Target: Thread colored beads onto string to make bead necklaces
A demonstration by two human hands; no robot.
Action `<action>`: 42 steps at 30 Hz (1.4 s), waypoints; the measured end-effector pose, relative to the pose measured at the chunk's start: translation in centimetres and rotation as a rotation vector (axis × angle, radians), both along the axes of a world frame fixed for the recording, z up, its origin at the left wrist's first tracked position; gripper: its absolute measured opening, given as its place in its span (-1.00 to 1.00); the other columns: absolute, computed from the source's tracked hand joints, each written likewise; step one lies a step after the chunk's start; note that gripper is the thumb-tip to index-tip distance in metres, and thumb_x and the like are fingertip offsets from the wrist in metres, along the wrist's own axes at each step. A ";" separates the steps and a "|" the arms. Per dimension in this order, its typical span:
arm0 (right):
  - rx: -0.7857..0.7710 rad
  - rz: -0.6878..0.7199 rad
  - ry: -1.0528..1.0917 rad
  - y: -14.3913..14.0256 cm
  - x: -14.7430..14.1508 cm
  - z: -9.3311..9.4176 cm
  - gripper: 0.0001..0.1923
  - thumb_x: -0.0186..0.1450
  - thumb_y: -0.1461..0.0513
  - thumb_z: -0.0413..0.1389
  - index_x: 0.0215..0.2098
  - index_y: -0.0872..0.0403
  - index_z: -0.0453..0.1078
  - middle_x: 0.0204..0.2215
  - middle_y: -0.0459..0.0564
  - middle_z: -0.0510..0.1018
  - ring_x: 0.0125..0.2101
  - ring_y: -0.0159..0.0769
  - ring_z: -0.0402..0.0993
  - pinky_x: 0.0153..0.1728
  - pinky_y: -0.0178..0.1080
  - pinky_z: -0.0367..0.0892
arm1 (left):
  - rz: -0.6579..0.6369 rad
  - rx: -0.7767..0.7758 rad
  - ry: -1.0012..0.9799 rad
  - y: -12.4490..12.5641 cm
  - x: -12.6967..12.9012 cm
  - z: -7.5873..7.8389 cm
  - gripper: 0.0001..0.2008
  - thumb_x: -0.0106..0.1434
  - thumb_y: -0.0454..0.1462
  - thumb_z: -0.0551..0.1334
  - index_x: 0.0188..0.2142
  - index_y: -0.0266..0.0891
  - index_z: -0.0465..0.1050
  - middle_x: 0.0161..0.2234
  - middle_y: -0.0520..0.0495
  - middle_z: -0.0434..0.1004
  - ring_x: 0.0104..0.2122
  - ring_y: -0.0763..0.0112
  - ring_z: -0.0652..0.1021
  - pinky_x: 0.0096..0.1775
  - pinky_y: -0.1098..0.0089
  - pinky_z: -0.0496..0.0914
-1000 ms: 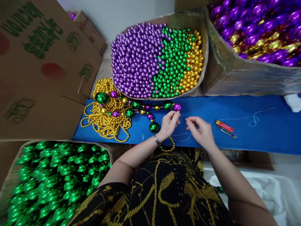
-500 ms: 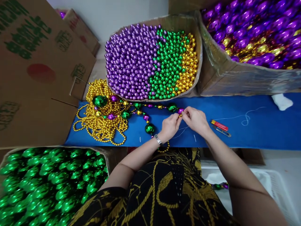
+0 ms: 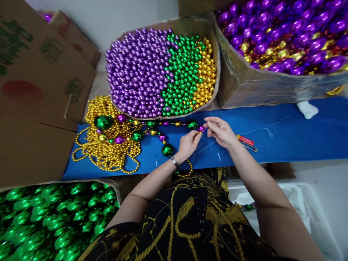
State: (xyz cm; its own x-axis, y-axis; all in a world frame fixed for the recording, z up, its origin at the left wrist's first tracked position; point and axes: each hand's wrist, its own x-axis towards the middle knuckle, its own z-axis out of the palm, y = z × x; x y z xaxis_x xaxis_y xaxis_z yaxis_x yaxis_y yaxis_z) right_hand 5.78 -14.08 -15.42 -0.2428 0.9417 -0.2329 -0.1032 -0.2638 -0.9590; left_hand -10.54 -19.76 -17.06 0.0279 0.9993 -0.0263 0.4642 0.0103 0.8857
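Beads on a thin white thread (image 3: 202, 149) make a long bead string (image 3: 163, 127) that lies on the blue tabletop (image 3: 285, 145), just in front of the box of little beads (image 3: 160, 72). The beads are round, smooth and shiny, like tiny mirrors. Some are big green balls, some are smaller and purple or gold. The string runs from a heap of small gold bead chains (image 3: 106, 152) on the left to the two hands in the middle.

The left hand (image 3: 187, 143) has its fingers pinched shut on the thread near the end of the string. The right hand (image 3: 220, 130) is pinched too, with its fingertips at the last purple bead (image 3: 201, 128). The two hands almost touch.

One second ago the hands were apart, and the right hand was off to the side of the string. Half a second ago they had come together at the end of the string, and they are together there now too.

A red and silver tool (image 3: 246, 142) lies on the tabletop just right of the right hand. A box of big green balls (image 3: 54, 217) sits at the lower left. A box of big purple and gold balls (image 3: 285, 36) stands at the upper right. Both boxes are brown cardboard.
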 end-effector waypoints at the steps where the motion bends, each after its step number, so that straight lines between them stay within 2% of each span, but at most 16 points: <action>1: -0.022 -0.009 0.026 0.1 0.3 -0.2 -0.47 0.08 -0.09 0.31 -0.15 0.05 0.38 -0.35 -0.09 0.56 -0.54 -0.52 0.41 -0.48 -0.37 0.43 | -0.011 -0.003 0.022 0.2 -0.1 -0.1 -0.77 0.35 -0.12 0.14 -0.24 -0.16 0.52 -0.48 0.03 0.48 -0.49 0.44 0.41 -0.35 0.48 0.19; 3: -0.011 -0.131 0.042 0.9 1.7 -0.9 -0.50 0.11 -0.07 0.30 -0.14 0.04 0.38 -0.33 -0.08 0.58 -0.48 -0.49 0.48 -0.39 -0.35 0.48 | -0.035 -0.008 0.079 0.6 -0.3 -0.3 -0.74 0.35 -0.10 0.13 -0.23 -0.19 0.51 -0.48 0.02 0.48 -0.49 0.44 0.42 -0.36 0.47 0.19; 7: 0.049 -0.496 -0.065 3.9 5.9 -3.1 -0.63 0.24 0.00 0.20 -0.09 -0.01 0.31 -0.34 -0.12 0.56 -0.45 -0.48 0.50 -0.34 -0.32 0.51 | -0.067 -0.073 0.226 1.2 -0.6 -0.8 -0.72 0.36 -0.10 0.11 -0.25 -0.20 0.50 -0.50 -0.01 0.49 -0.47 0.37 0.46 -0.37 0.44 0.17; 9: 0.009 -0.559 -0.104 4.7 7.7 -4.1 -0.64 0.27 0.05 0.18 -0.04 -0.03 0.27 -0.35 -0.12 0.55 -0.46 -0.44 0.52 -0.36 -0.28 0.52 | -0.070 -0.109 0.277 1.4 -0.8 -1.0 -0.72 0.37 -0.10 0.11 -0.27 -0.19 0.50 -0.50 -0.03 0.51 -0.46 0.33 0.48 -0.37 0.42 0.18; 11: -0.022 -0.552 -0.172 4.5 9.4 -4.4 -0.55 0.24 0.09 0.20 0.05 -0.05 0.24 -0.31 -0.09 0.54 -0.46 -0.40 0.53 -0.38 -0.24 0.53 | -0.070 -0.129 0.291 1.4 -1.0 -1.3 -0.73 0.37 -0.10 0.10 -0.24 -0.18 0.49 -0.49 -0.03 0.53 -0.46 0.31 0.51 -0.36 0.41 0.20; 13: 0.026 -0.528 -0.326 3.3 11.4 -4.1 -0.47 0.20 0.10 0.22 0.11 -0.06 0.23 -0.22 -0.05 0.55 -0.44 -0.37 0.54 -0.38 -0.21 0.52 | -0.070 -0.149 0.258 1.5 -1.2 -1.7 -0.73 0.37 -0.09 0.09 -0.19 -0.17 0.48 -0.49 -0.03 0.54 -0.46 0.31 0.53 -0.36 0.41 0.24; 15: 0.152 -0.465 -0.557 1.1 13.7 -3.1 -0.55 0.23 0.06 0.18 0.05 -0.01 0.32 -0.19 -0.01 0.55 -0.41 -0.35 0.54 -0.34 -0.20 0.49 | -0.076 -0.186 0.182 1.6 -1.4 -2.2 -0.71 0.37 -0.07 0.07 -0.19 -0.18 0.47 -0.49 -0.03 0.55 -0.47 0.33 0.54 -0.36 0.42 0.28; 18: 0.347 -0.273 -0.926 -3.1 17.0 -1.7 -0.67 0.30 0.00 0.09 -0.16 0.06 0.47 -0.32 0.00 0.58 -0.38 -0.30 0.52 -0.28 -0.20 0.43 | -0.075 -0.239 0.089 1.9 -1.6 -2.9 -0.68 0.35 -0.03 0.09 -0.24 -0.19 0.45 -0.47 -0.03 0.57 -0.49 0.37 0.55 -0.37 0.43 0.33; 20: 0.451 -0.108 -1.124 -5.7 18.3 -1.5 -0.68 0.34 0.02 0.05 -0.20 0.06 0.49 -0.34 0.01 0.59 -0.37 -0.29 0.50 -0.28 -0.21 0.39 | -0.061 -0.254 0.062 2.0 -1.7 -3.1 -0.68 0.32 -0.01 0.11 -0.26 -0.20 0.45 -0.46 -0.04 0.57 -0.48 0.38 0.55 -0.37 0.43 0.35; 24: 0.638 0.084 -1.464 -8.5 18.4 -3.2 -0.68 0.39 0.06 0.02 -0.11 0.06 0.51 -0.23 0.10 0.59 -0.26 -0.20 0.46 -0.29 -0.21 0.32 | -0.041 -0.312 -0.089 2.0 -1.4 -2.9 -0.67 0.29 0.00 0.15 -0.28 -0.21 0.44 -0.48 -0.03 0.54 -0.50 0.42 0.54 -0.39 0.44 0.38; 29: 0.716 0.243 -1.768 -8.5 17.4 -5.1 -0.67 0.40 0.25 -0.09 -0.04 0.08 0.48 -0.30 0.15 0.54 -0.29 -0.11 0.38 -0.40 -0.18 0.19 | 0.008 -0.414 -0.328 2.0 -1.3 -2.1 -0.62 0.21 0.04 0.24 -0.29 -0.26 0.43 -0.52 -0.01 0.50 -0.57 0.50 0.49 -0.48 0.49 0.35; 31: 0.705 0.273 -1.777 -8.3 17.3 -5.4 -0.66 0.39 0.29 -0.12 -0.06 0.11 0.47 -0.32 0.16 0.52 -0.30 -0.10 0.40 -0.40 -0.17 0.21 | 0.014 -0.440 -0.375 2.1 -1.4 -1.9 -0.61 0.19 0.04 0.26 -0.29 -0.27 0.43 -0.53 -0.01 0.49 -0.58 0.52 0.48 -0.51 0.51 0.34; 33: 0.677 0.222 -1.699 -8.3 16.9 -5.5 -0.67 0.39 0.25 -0.12 -0.05 0.13 0.43 -0.23 0.19 0.51 -0.31 -0.12 0.42 -0.40 -0.17 0.27 | 0.014 -0.458 -0.400 2.1 -1.4 -1.9 -0.62 0.19 0.03 0.27 -0.30 -0.28 0.43 -0.53 -0.01 0.48 -0.58 0.54 0.47 -0.52 0.53 0.32; 37: 0.625 0.150 -1.349 -8.3 14.3 -5.6 -0.68 0.41 0.23 -0.15 -0.01 0.13 0.34 -0.16 0.16 0.52 -0.26 -0.18 0.50 -0.29 -0.19 0.39 | 0.004 -0.493 -0.396 2.4 -1.5 -2.0 -0.65 0.27 0.00 0.22 -0.26 -0.28 0.43 -0.49 -0.02 0.51 -0.56 0.54 0.48 -0.50 0.53 0.33; 39: 0.608 0.209 -1.194 -8.3 12.4 -5.4 -0.68 0.42 0.23 -0.18 0.00 0.12 0.32 -0.21 0.12 0.54 -0.24 -0.20 0.51 -0.22 -0.19 0.41 | -0.012 -0.430 -0.264 2.5 -1.6 -1.9 -0.69 0.32 -0.05 0.17 -0.24 -0.27 0.44 -0.43 -0.05 0.54 -0.50 0.49 0.52 -0.43 0.49 0.37; 42: 0.606 0.278 -1.113 -8.3 9.8 -5.0 -0.64 0.46 0.15 -0.19 0.06 0.09 0.31 -0.15 0.11 0.53 -0.20 -0.21 0.51 -0.16 -0.19 0.41 | -0.066 -0.166 0.071 2.1 -2.1 -1.5 -0.75 0.35 -0.15 0.16 -0.13 -0.26 0.46 -0.26 -0.12 0.59 -0.31 0.37 0.56 -0.22 0.39 0.42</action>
